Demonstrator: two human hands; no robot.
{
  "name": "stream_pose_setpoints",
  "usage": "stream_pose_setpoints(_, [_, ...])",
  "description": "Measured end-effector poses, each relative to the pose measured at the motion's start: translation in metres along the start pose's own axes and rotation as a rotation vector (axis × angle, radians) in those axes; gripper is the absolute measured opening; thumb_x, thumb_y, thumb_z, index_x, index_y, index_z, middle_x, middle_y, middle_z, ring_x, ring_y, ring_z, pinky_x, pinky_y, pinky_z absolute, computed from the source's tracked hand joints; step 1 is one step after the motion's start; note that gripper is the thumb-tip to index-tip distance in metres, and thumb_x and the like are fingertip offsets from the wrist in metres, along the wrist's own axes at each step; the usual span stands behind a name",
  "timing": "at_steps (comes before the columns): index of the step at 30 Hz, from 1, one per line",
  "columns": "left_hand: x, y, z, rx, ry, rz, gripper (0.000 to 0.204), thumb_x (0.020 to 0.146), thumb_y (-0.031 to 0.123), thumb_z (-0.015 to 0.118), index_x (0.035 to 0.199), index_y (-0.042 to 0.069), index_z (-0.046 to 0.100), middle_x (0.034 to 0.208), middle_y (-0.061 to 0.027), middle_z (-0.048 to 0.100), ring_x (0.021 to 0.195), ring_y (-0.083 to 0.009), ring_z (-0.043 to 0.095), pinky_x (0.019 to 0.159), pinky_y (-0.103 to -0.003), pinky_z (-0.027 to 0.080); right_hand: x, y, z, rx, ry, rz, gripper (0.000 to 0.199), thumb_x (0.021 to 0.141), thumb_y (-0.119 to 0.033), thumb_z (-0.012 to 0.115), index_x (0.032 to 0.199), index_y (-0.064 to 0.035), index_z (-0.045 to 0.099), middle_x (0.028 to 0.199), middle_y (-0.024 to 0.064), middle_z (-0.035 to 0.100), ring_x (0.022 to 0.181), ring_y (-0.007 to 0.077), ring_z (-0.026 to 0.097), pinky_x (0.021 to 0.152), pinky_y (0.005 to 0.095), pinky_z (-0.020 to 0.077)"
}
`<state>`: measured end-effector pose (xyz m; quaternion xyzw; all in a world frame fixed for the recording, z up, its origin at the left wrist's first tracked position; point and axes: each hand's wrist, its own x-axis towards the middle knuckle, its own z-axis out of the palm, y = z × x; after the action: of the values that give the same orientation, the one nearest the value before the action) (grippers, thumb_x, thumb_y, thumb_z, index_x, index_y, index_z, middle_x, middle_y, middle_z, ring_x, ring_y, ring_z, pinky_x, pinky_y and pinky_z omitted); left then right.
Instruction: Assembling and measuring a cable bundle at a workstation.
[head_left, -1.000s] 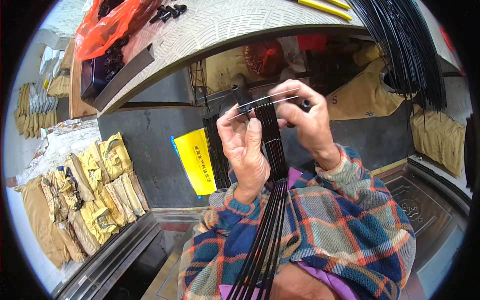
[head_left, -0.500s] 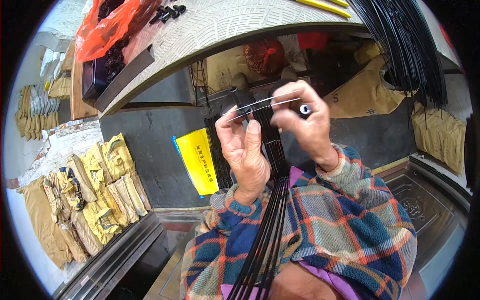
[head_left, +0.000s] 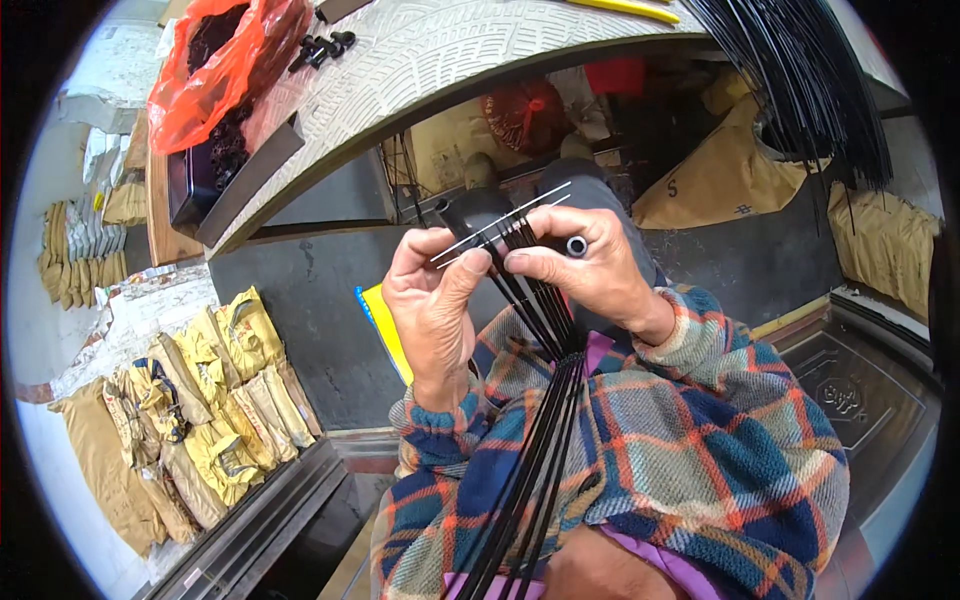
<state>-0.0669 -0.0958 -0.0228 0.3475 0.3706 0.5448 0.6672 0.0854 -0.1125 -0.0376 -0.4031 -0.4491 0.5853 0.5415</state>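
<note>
Two thin silvery rods (head_left: 556, 190) lie side by side, slanting across the tops of a fan of thin black strips (head_left: 545, 300). My left hand (head_left: 437, 315) pinches the lower left part of the rods and the outer strips between thumb and fingers. With thumb and forefinger, my right hand (head_left: 610, 275) grips the strips just under the rods. A short dark tube with a pale end (head_left: 577, 246) is tucked in the right hand's curled fingers. Past the left fingertips, a black tube-like end (head_left: 443, 206) sticks up. The strips run down over my plaid jacket (head_left: 690, 430).
A pale patterned table (head_left: 430, 45) curves across the far side. On it lie a red plastic bag (head_left: 215, 85), small black fittings (head_left: 322, 48), a yellow tool handle (head_left: 630, 10) and a hanging bundle of black strips (head_left: 800, 85). Brown sacks (head_left: 215, 400) lie at left; another sack (head_left: 720, 185) stands right.
My right hand has come down and left, closing on the strips beside the rods. My left hand has shifted left and lower, covering more of the yellow packet. The view has moved slightly.
</note>
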Motion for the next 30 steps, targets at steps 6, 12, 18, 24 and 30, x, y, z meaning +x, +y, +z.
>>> stream_pose_setpoints(6, [-0.006,-0.009,0.003,0.041,0.043,0.064,0.023,0.078,0.004,0.064,0.098,-0.002,0.054,0.087,-0.0076,0.061,0.078,-0.0117,0.058,0.073,-0.023,0.047,0.001,0.006,0.009,-0.204,0.03,-0.201,0.016,0.078,-0.006,0.061,0.092,0.0029,0.057,0.078,0.0047,0.059,0.069,0.0085,0.053,0.06,0.0216,0.042])
stream_pose_setpoints(12, [-0.01,-0.012,0.004,-0.064,0.038,0.013,0.025,0.085,0.008,0.057,0.106,-0.003,0.05,0.094,-0.0074,0.06,0.083,-0.0115,0.056,0.077,-0.023,0.045,0.002,0.009,0.008,-0.212,-0.001,-0.157,0.02,0.079,-0.008,0.06,0.094,0.0036,0.055,0.078,0.0067,0.058,0.072,0.0101,0.053,0.061,0.0239,0.0426])
stream_pose_setpoints(18, [-0.012,-0.02,0.005,-0.07,0.074,0.046,0.024,0.086,0.009,0.054,0.107,-0.002,0.049,0.093,-0.0067,0.059,0.082,-0.0116,0.056,0.077,-0.024,0.045,0.0,0.004,0.011,-0.384,0.061,-0.356,0.016,0.079,-0.009,0.06,0.089,0.0038,0.057,0.076,0.0068,0.057,0.068,0.0102,0.052,0.06,0.0229,0.0419])
stream_pose_setpoints(24, [-0.012,-0.031,0.011,-0.119,0.105,0.055,0.022,0.088,0.015,0.053,0.103,-0.001,0.052,0.093,-0.0052,0.059,0.084,-0.0109,0.055,0.079,-0.024,0.043,0.007,0.007,0.002,0.051,-0.086,0.018,0.017,0.081,-0.01,0.061,0.091,0.0042,0.059,0.078,0.0009,0.058,0.075,0.0052,0.05,0.065,0.0217,0.0425])
stream_pose_setpoints(30, [-0.009,-0.051,-0.004,-0.151,0.119,0.158,0.032,0.083,0.011,0.059,0.11,-0.005,0.051,0.104,-0.0134,0.059,0.092,-0.0168,0.057,0.086,-0.029,0.045,0.009,0.008,-0.007,-0.168,-0.056,-0.077,0.027,0.078,-0.007,0.063,0.102,-0.0019,0.053,0.082,-0.0036,0.053,0.066,0.0016,0.045,0.059,0.0176,0.0375])
